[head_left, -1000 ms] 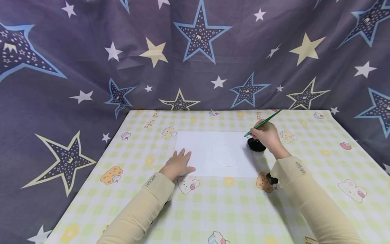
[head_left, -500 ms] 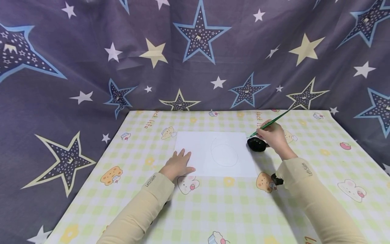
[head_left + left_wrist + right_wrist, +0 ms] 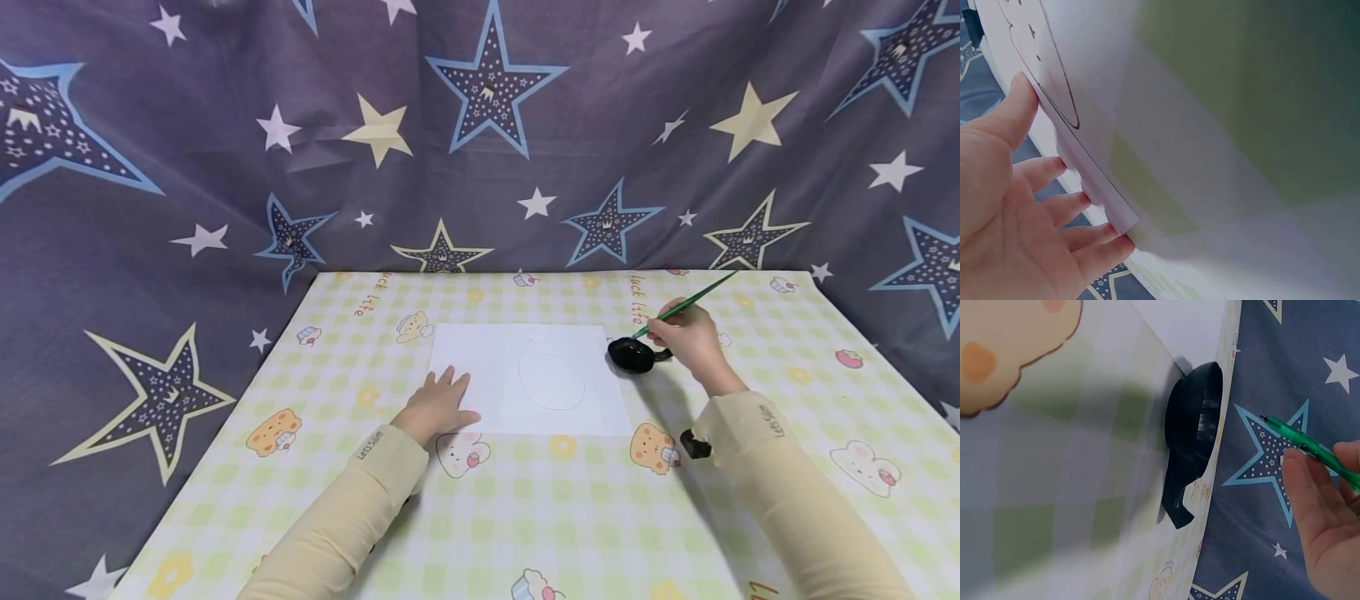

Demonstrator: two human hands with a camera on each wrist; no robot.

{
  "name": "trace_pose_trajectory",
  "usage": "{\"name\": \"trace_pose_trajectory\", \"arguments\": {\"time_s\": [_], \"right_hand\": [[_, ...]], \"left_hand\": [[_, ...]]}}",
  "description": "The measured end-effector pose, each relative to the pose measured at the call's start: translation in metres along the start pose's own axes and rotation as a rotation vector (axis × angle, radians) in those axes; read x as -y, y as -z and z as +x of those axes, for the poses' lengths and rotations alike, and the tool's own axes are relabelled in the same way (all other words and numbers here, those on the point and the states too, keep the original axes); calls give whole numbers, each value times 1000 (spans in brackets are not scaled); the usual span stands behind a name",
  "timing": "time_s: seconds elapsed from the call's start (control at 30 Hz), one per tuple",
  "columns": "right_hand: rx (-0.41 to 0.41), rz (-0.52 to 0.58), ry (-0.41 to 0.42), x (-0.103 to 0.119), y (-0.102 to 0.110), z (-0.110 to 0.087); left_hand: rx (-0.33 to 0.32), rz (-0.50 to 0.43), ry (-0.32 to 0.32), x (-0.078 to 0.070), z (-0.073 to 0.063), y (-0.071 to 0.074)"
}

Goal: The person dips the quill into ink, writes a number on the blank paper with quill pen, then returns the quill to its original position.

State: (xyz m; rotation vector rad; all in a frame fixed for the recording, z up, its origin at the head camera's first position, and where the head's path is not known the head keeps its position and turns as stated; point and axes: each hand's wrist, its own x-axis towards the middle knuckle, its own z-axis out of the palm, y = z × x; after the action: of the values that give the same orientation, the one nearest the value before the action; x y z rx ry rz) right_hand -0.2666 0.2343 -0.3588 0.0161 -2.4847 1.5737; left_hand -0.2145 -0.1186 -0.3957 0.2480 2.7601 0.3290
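A white sheet of paper [image 3: 487, 350] lies on the table with a thin curved line like a figure six drawn on it. My left hand [image 3: 438, 404] rests on its left side with fingers spread; in the left wrist view the fingertips of the left hand [image 3: 1054, 206] lie along the paper's edge. My right hand [image 3: 692, 335] pinches a slim green pen [image 3: 693, 300] between thumb and fingers, its long tail pointing up and right. In the right wrist view the pen's dark tip points away from the right hand [image 3: 1329, 519], apart from the paper.
A black spoon-like bowl with a short bent handle [image 3: 632, 356] sits at the paper's right edge, just below the pen tip in the head view. A checked tablecloth [image 3: 480, 517] covers the table. Behind it hangs a dark curtain with stars [image 3: 450, 192].
My right hand has moved to the right with the pen, from the paper's upper right corner to beyond it, uncovering the black bowl's handle. My left hand has stayed put.
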Motion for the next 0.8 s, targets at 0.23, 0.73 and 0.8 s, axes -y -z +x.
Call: {"name": "trace_pose_trajectory", "arguments": {"time_s": [0.23,0.73,0.8], "right_hand": [[-9,-17,0,-5,7,-3],[17,-18,-34,-15,16,-4],[19,-9,-30,-14,16,-5]], "left_hand": [[1,-3,-3,0,0,0],[-4,-5,-9,0,0,0],[-7,-7,-12,0,0,0]]}}
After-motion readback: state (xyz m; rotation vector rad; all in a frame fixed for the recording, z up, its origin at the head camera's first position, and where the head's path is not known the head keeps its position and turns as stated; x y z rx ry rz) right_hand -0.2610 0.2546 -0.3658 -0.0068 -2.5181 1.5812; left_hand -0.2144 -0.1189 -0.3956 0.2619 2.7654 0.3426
